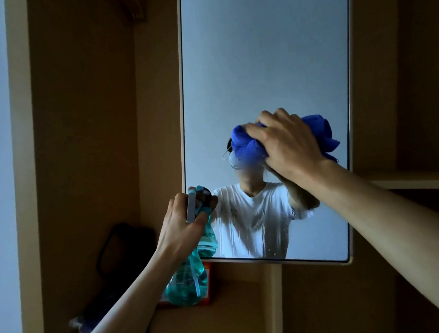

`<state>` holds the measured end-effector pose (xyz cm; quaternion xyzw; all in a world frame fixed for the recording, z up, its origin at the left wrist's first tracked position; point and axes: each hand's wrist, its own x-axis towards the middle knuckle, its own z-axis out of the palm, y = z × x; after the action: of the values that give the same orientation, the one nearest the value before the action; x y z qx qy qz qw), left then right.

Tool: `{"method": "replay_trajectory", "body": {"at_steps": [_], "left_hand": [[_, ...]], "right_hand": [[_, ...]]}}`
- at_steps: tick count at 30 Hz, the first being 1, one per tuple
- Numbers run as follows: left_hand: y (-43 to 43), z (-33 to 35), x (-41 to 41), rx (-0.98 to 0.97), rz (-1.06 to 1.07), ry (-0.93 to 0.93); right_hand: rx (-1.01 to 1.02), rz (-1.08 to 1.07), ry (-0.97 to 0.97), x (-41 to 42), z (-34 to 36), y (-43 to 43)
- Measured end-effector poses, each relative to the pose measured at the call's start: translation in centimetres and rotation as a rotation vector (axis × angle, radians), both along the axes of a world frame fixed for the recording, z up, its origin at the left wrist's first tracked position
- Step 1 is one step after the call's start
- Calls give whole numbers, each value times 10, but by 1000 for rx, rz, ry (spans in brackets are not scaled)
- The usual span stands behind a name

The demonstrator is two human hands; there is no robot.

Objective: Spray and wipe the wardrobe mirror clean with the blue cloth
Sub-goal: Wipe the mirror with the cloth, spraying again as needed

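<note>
Right grip: it is clenched round the bunched blue cloth, which is pressed on the glass.
Blue cloth: it is held in the lower half of the mirror, toward the right side; folds are seen on both sides of the grip.
Left grip: it is closed round the head of the teal spray bottle, held in front of the lower left corner of the mirror.
Glass: wet streaks are seen below the cloth.
Writing: the orange box is mostly hidden behind the bottle; nothing can be read.
Edges: the cloth lies near the right frame edge; a wide area of glass is left open above it.
Below: a wooden shelf is seen, with a dark bag at the left.
</note>
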<state>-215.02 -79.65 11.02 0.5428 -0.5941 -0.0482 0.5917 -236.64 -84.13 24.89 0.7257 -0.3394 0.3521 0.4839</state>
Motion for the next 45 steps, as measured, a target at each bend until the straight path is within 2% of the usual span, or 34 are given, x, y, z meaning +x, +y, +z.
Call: {"method": "replay_trajectory", "body": {"at_steps": [11,18,23,26,30,40,45], "left_hand": [[-5,-11,-10,-50,30,0],[3,-6,-16,-9,31,-2],[4,-5,-18,-2,35,-10],[4,-5,-19,3,36,-8],[0,-7,-19,-25,48,-20],[-7,-13,-20,-55,47,-6],[-4,-13,-20,-31,43,-21]], "right_hand": [[65,67,88,-29,-113,0],[150,66,71,-35,-75,1],[60,17,13,-45,-2,-2],[31,12,-11,-53,17,-4],[41,41,-5,-60,1,-9],[128,72,55,-93,-112,-6],[141,49,117,-96,-108,-5]]}}
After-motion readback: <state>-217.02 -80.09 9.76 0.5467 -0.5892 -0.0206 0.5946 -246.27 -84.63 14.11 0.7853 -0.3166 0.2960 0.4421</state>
